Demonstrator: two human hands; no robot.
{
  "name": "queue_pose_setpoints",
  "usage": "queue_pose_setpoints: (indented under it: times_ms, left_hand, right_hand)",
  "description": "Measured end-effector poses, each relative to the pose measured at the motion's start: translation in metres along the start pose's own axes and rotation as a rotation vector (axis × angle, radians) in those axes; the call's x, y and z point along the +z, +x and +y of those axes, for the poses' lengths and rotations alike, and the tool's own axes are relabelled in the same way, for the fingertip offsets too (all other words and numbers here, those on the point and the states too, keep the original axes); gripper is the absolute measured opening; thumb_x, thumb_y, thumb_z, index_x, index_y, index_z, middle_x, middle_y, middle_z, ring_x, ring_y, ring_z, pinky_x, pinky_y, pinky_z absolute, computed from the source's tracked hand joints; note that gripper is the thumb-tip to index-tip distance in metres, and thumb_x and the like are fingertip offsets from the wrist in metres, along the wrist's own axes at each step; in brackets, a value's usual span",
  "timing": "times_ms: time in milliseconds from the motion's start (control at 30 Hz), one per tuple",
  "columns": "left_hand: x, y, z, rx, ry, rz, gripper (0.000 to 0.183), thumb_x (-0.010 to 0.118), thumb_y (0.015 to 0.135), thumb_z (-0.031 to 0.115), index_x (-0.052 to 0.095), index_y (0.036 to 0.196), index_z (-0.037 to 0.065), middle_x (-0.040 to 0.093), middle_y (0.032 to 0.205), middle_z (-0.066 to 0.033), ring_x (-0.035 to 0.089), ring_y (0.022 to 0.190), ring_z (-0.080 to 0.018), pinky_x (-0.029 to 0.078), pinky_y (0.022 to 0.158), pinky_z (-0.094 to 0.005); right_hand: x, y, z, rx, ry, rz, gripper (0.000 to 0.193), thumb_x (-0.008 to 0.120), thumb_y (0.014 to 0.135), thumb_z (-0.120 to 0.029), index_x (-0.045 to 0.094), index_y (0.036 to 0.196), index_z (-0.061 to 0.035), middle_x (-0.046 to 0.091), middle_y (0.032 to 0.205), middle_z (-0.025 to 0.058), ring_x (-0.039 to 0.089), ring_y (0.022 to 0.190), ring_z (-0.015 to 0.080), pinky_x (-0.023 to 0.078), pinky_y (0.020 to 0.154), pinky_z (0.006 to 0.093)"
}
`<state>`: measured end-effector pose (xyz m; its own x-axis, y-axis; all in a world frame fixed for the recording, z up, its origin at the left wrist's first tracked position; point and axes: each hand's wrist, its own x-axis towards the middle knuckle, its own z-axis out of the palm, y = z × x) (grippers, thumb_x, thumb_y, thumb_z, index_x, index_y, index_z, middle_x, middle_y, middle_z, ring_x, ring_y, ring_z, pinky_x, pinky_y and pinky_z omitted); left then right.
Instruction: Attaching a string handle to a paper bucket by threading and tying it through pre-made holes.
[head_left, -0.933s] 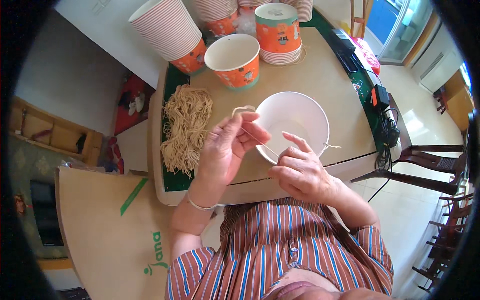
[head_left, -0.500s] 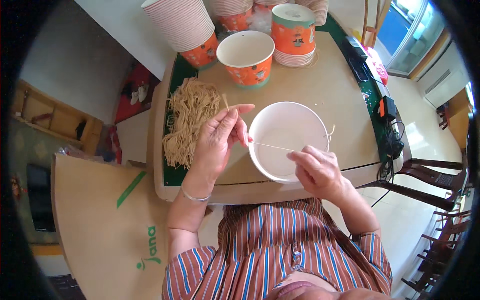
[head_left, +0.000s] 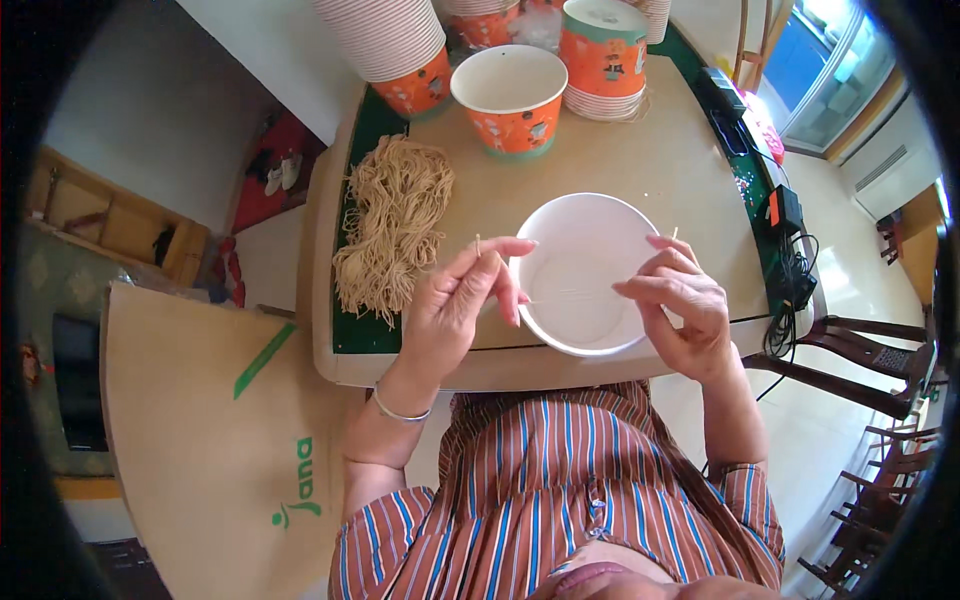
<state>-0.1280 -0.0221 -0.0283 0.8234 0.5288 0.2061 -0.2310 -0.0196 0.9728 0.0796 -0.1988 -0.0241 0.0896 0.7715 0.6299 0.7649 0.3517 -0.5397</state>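
My left hand (head_left: pixel 462 305) hovers by the left rim of a white paper tub (head_left: pixel 580 338), its thumb and fingers pinched on a thin beige string (head_left: pixel 565 296). A short tip of string pokes up above that thumb. The string runs faintly across the tub's opening to my right hand (head_left: pixel 690 310), whose fingertips are pinched together at the tub's right side. Behind the right fingers a small string end (head_left: pixel 675 232) shows. Left of the tub lies a loose heap of beige string (head_left: pixel 395 225).
An orange patterned tub (head_left: pixel 510 100) stands beyond the white one. Tall stacks of tubs (head_left: pixel 385 50) and an upturned stack (head_left: pixel 605 65) line the back. Black cables and a power strip (head_left: pixel 785 215) run along the right table edge. A large cardboard sheet (head_left: pixel 200 420) leans at left.
My right hand has moved right and up, its fingers spreading further apart at the back. The left hand has lowered slightly and shifted right, still pinching the string. The whole view has shifted a little.
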Motion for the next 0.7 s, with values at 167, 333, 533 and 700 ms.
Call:
queue_pose_setpoints:
  times_ms: [167,333,533,700]
  left_hand:
    - [-0.003,-0.017,0.008,-0.006,0.182,0.0,0.036,0.044,0.11,0.026,0.064,0.127,0.001,0.056,0.066,0.0005,0.054,0.058,-0.0054,0.046,0.057,-0.0207]
    - [-0.001,-0.03,0.02,0.012,0.22,-0.021,0.036,0.045,0.11,0.028,0.064,0.128,0.004,0.057,0.067,0.0012,0.052,0.057,-0.0037,0.043,0.054,-0.0193]
    - [-0.001,-0.027,0.014,-0.075,0.155,0.043,0.037,0.044,0.11,0.025,0.063,0.125,-0.003,0.058,0.07,-0.0023,0.057,0.062,-0.0092,0.053,0.071,-0.0291]
    - [-0.001,-0.026,0.009,-0.015,0.147,0.021,0.039,0.044,0.11,0.029,0.062,0.129,0.0,0.063,0.078,-0.0013,0.06,0.077,-0.0074,0.049,0.075,-0.0233]
  right_hand:
    - [0.008,0.003,-0.015,-0.068,-0.195,-0.047,0.042,0.064,0.075,0.008,0.068,0.115,-0.0049,0.061,0.081,0.0077,0.064,0.076,0.024,0.051,0.096,0.0482]
    - [0.022,0.001,-0.022,0.005,-0.146,0.09,0.043,0.062,0.079,0.01,0.062,0.121,-0.003,0.06,0.095,0.0144,0.063,0.071,0.0253,0.052,0.057,0.0353]
    - [0.029,-0.002,-0.013,0.087,-0.014,0.13,0.035,0.064,0.084,0.009,0.06,0.118,-0.0006,0.061,0.078,0.0096,0.057,0.055,0.0188,0.047,0.053,0.029]
    - [0.025,0.009,-0.011,0.021,-0.157,0.061,0.033,0.061,0.075,0.01,0.068,0.103,-0.0056,0.063,0.074,0.0042,0.064,0.08,0.0229,0.039,0.108,0.0564]
